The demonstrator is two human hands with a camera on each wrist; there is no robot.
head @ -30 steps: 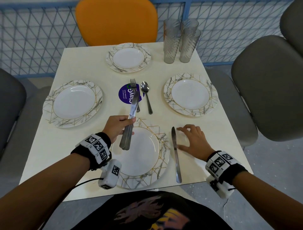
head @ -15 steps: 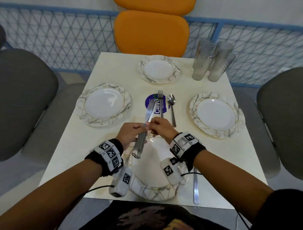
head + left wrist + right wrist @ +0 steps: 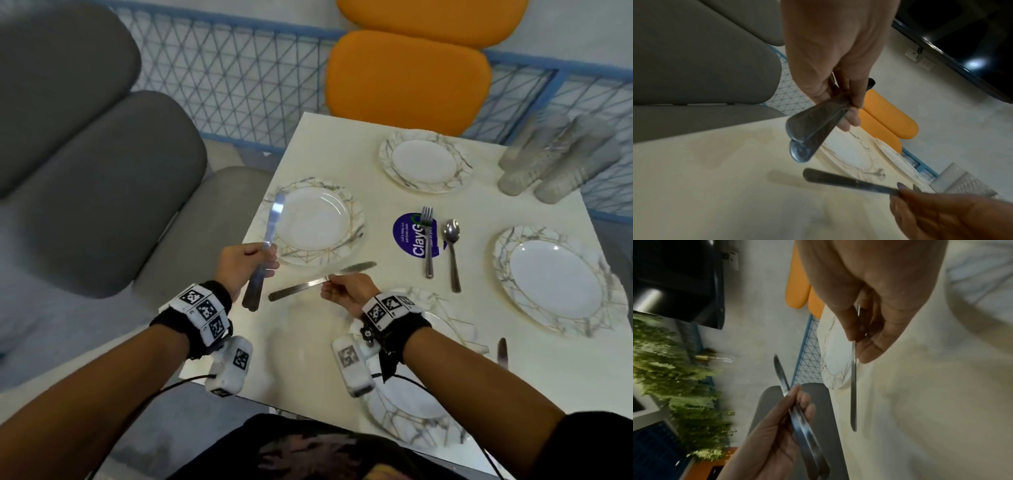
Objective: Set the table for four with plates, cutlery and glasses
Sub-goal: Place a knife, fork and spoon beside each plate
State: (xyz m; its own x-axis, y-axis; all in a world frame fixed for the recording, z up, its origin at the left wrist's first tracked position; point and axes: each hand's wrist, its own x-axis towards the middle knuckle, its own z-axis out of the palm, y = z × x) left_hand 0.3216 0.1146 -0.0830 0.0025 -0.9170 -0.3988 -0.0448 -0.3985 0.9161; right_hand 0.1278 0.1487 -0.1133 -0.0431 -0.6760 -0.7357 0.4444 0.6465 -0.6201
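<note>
Shiny metal knives [image 3: 265,253] sit pinched in the left hand [image 3: 239,265], two together, tips up over the left plate [image 3: 317,226]. One more knife [image 3: 322,281] is pinched flat in the right hand [image 3: 347,291] just beside that plate. Farther off lie a fork [image 3: 427,240], a spoon [image 3: 452,253] and glasses [image 3: 555,161].
</note>
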